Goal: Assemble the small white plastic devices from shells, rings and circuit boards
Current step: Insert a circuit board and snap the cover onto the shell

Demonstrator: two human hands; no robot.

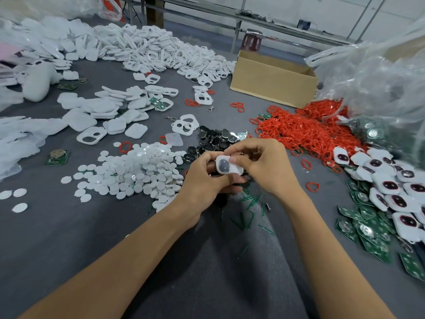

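Note:
Both my hands meet over the middle of the grey table on one small white device (227, 166) with a dark round window. My left hand (204, 178) grips it from below and the left, fingers curled under it. My right hand (264, 164) pinches it from the right, thumb pressed on its top face. Red rings (305, 132) lie heaped to the right. Green circuit boards (368, 229) and several assembled devices (395, 187) sit at the far right. White shells (156, 51) are piled at the back left.
White round discs (138, 171) lie heaped just left of my hands, dark metal parts (213, 139) right behind them. A cardboard box (273, 81) stands at the back, clear plastic bags (379, 77) at the right. Green snipped strips (248, 212) litter the cloth under my wrists.

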